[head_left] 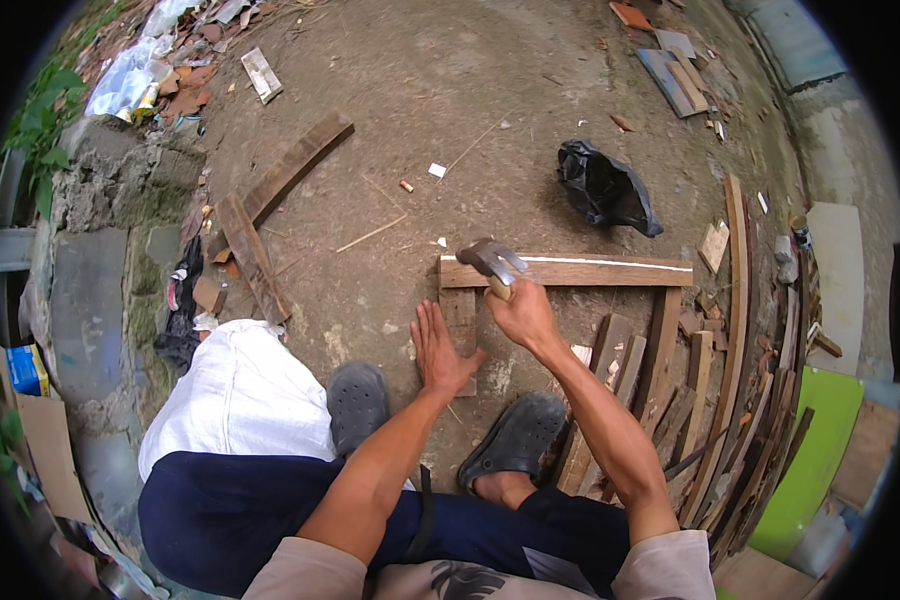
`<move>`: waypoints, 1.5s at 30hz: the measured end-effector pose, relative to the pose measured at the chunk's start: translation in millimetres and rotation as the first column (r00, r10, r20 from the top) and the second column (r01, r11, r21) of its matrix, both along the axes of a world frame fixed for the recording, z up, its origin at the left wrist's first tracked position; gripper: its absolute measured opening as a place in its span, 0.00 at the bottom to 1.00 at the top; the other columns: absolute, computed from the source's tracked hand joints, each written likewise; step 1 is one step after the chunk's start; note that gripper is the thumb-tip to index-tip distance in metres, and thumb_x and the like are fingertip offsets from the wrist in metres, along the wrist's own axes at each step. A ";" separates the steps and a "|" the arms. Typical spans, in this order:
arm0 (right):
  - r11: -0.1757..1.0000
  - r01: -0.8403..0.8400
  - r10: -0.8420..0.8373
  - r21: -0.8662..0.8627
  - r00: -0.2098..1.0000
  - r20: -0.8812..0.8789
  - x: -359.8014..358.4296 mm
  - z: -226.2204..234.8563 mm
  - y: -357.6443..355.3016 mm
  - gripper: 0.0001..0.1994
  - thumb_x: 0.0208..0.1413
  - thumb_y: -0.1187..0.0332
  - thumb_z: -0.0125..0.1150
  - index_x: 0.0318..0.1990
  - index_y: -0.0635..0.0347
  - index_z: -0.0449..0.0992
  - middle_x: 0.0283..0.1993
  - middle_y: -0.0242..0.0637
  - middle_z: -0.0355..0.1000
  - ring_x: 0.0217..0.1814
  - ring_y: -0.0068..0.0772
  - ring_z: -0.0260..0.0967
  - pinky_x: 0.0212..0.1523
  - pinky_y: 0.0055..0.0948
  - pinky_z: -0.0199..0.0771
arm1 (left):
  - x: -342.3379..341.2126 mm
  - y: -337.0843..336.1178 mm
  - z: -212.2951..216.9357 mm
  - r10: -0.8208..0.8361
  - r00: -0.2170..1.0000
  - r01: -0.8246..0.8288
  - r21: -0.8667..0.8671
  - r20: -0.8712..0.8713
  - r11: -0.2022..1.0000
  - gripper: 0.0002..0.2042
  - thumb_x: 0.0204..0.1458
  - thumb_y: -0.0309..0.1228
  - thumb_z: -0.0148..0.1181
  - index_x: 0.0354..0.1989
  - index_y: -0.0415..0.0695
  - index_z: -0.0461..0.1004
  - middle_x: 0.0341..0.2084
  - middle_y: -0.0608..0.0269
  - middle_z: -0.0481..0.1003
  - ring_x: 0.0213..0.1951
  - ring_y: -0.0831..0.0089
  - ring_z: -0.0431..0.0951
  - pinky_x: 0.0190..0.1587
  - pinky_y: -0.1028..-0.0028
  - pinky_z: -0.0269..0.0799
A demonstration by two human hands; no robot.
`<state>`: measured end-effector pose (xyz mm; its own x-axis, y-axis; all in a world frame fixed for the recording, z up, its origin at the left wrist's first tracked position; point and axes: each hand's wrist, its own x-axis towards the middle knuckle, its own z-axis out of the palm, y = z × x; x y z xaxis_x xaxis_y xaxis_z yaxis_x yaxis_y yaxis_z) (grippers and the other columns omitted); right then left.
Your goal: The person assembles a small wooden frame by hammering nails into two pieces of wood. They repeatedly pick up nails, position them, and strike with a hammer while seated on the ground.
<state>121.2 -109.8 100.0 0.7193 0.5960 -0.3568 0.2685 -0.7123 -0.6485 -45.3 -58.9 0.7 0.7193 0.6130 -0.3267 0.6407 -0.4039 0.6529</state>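
My right hand (526, 314) grips a claw hammer (492, 259) by its pale handle. The hammer's head is over the left part of a long wooden plank (610, 271), which has a white line along its upper edge. From here I cannot tell whether the head touches the wood. A shorter wooden piece (459, 307) meets the plank's left end at about a right angle. My left hand (440, 352) presses on that piece, fingers stretched out and holding nothing. Another board (662, 340) runs back toward me from near the plank's right end.
Long wooden strips (735, 330) lie piled at the right, beside a green panel (805, 465). A black plastic bag (605, 188) sits beyond the plank. Two crossed boards (295, 170) lie at the left, near a white sack (240, 400). Rubble and a block wall (88, 310) edge the left.
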 end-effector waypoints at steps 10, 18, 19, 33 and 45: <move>0.974 -0.071 0.067 -0.215 0.997 -0.023 -3.8 -26.5 -1.8 0.13 0.52 0.67 0.62 0.42 0.66 0.78 0.33 0.62 0.77 0.38 0.64 0.77 0.37 0.50 0.78 | 3.6 -5.4 -2.5 -0.004 1.000 0.004 0.004 0.004 1.000 0.61 0.41 0.43 0.76 0.75 0.30 0.37 0.76 0.38 0.40 0.78 0.50 0.33 0.78 0.55 0.26; 0.986 0.018 -0.010 0.169 0.999 -0.050 -12.3 -1.1 -12.3 0.13 0.52 0.63 0.63 0.41 0.63 0.81 0.30 0.63 0.75 0.37 0.66 0.76 0.37 0.52 0.76 | 2.8 1.5 1.9 -0.001 1.000 0.001 0.008 -0.002 1.000 0.60 0.41 0.46 0.75 0.74 0.29 0.39 0.76 0.37 0.41 0.78 0.50 0.34 0.78 0.54 0.26; 1.000 -0.023 0.023 0.004 0.998 0.059 -11.2 -8.1 -10.5 0.12 0.52 0.63 0.64 0.38 0.64 0.82 0.28 0.62 0.74 0.35 0.64 0.76 0.35 0.51 0.76 | 4.1 -0.9 0.7 0.002 1.000 -0.002 0.009 0.020 1.000 0.60 0.40 0.46 0.75 0.74 0.28 0.40 0.75 0.37 0.42 0.78 0.49 0.35 0.77 0.54 0.26; 0.983 -0.040 0.039 -0.179 0.999 -0.010 -15.2 -28.3 -16.8 0.15 0.52 0.62 0.61 0.38 0.68 0.80 0.33 0.63 0.77 0.38 0.70 0.75 0.43 0.54 0.78 | 0.6 -8.9 -0.2 -0.013 1.000 0.013 0.015 -0.022 1.000 0.61 0.40 0.47 0.75 0.74 0.29 0.38 0.75 0.36 0.41 0.78 0.50 0.34 0.78 0.54 0.26; 0.956 -0.052 0.021 0.288 0.994 0.110 -4.4 28.0 5.5 0.09 0.56 0.65 0.63 0.35 0.62 0.80 0.26 0.54 0.75 0.27 0.54 0.75 0.29 0.38 0.75 | 3.6 0.3 -3.7 -0.004 1.000 0.004 0.043 0.005 0.999 0.60 0.41 0.46 0.75 0.74 0.28 0.39 0.75 0.36 0.41 0.78 0.49 0.34 0.78 0.54 0.26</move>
<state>116.8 -104.3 128.0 0.7194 0.6889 -0.0886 0.3678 -0.4861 -0.7927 -41.7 -58.6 -3.0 0.7234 0.6235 -0.2966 0.6359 -0.4343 0.6379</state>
